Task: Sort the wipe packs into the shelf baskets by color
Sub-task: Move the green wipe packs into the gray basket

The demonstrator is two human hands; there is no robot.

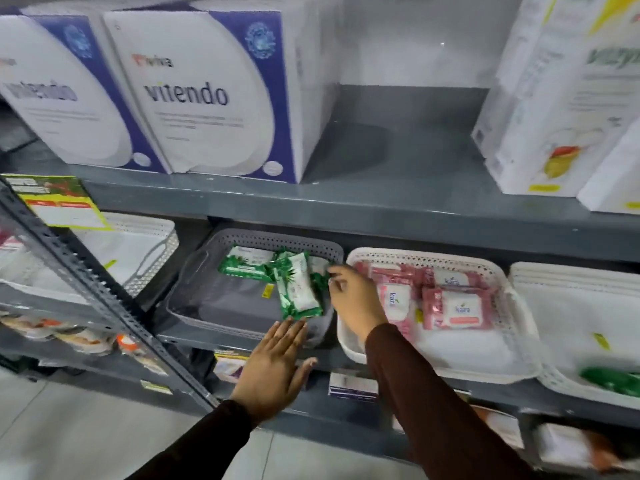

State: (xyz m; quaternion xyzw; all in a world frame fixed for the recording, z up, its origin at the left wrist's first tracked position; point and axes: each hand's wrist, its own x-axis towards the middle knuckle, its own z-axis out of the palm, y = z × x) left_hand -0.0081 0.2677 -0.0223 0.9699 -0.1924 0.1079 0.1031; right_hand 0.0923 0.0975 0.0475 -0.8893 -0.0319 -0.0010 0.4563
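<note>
We are reaching our left hand [273,367] palm-down with fingers spread flat, holding nothing, its fingertips touching the front rim of the grey basket [194,268]. Green wipe packs [298,289] are lying inside that basket, glossy, leaf-printed with white labels. Our right hand [353,299] is curling loosely at the packs' right edge; whether it is gripping one, we cannot tell. Pink wipe packs [457,308] are sitting in the white basket [519,327].

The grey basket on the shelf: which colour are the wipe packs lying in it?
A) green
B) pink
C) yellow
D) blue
A: the grey basket holds only green wipe packs, while the pink packs lie in the white basket beside it.
</note>
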